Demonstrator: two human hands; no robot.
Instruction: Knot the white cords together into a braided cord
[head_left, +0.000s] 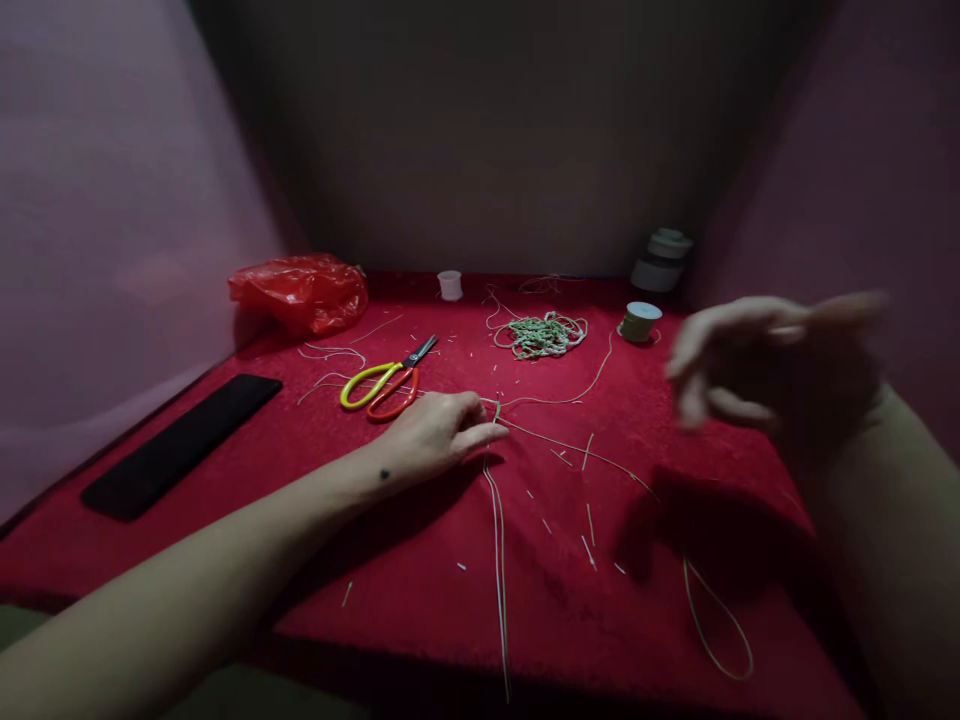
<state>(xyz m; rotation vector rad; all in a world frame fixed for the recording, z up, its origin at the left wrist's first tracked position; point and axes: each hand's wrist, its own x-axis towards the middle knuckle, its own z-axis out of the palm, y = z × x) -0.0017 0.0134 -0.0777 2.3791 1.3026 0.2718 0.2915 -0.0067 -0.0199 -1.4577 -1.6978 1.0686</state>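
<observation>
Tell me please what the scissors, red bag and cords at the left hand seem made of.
Scissors: blades likely steel, from their grey metallic look; smooth handles probably plastic or plastic-coated, from even colour. Red bag: probably thin glossy plastic, by its crinkles and highlights. Cords: apparently matte textile thread, slender and bending; fibre unclear.

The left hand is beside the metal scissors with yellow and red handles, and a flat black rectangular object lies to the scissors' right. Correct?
Not quite: the flat black rectangular object lies to the left of the yellow-and-red-handled metal scissors, as the head view shows. The left hand is indeed beside them.
</observation>
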